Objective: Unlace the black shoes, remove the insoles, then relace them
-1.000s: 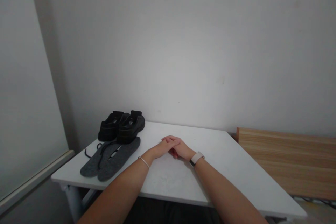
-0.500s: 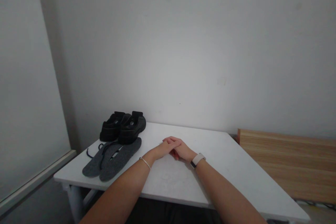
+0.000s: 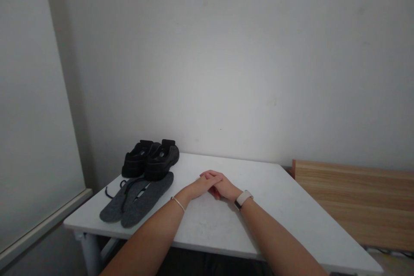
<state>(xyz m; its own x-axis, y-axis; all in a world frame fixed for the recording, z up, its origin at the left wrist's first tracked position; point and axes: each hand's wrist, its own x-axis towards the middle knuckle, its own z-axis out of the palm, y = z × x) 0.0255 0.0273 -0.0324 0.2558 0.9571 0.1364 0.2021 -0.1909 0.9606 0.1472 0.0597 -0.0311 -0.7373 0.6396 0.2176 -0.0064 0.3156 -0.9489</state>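
My left hand (image 3: 201, 186) and my right hand (image 3: 224, 186) are clasped together over the middle of a white table (image 3: 274, 220). The fingers of both are closed and overlap, with no object visible in them. To the left of my hands lie two grey felt insoles (image 3: 147, 200), side by side. A dark shoelace (image 3: 127, 190) trails across them. Behind the insoles stands a pair of black shoes (image 3: 161, 161); neither hand touches the shoes or the insoles.
A pale wall (image 3: 226, 73) rises behind the table's far edge. At the right, beyond the table, is a wood-grain board (image 3: 352, 202). A white panel (image 3: 32, 116) with a ledge stands at the left.
The view has shifted very slightly, so the table and shoes appear a little lower. My hands stay clasped in the same place.
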